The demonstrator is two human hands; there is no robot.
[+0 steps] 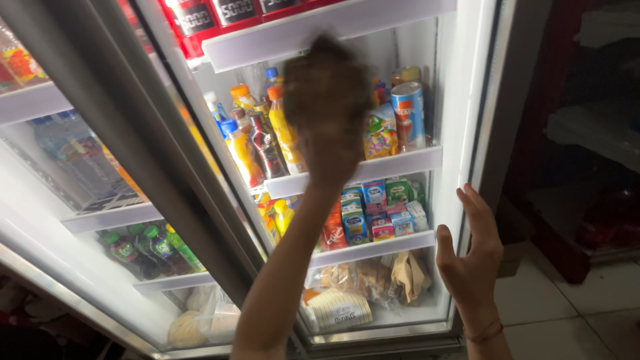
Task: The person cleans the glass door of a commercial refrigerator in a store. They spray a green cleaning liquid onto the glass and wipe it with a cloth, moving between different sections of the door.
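While left hand (327, 110) reaches in, orange bottle (285, 130) stands upright, cap up.

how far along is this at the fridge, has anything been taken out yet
Done: the fridge door stands swung open. In hand: nothing; the blurred left hand is raised in front of the bottle shelf, the right hand spread open by the cabinet's right frame. Left: bottles, can and cartons all sit on their shelves.
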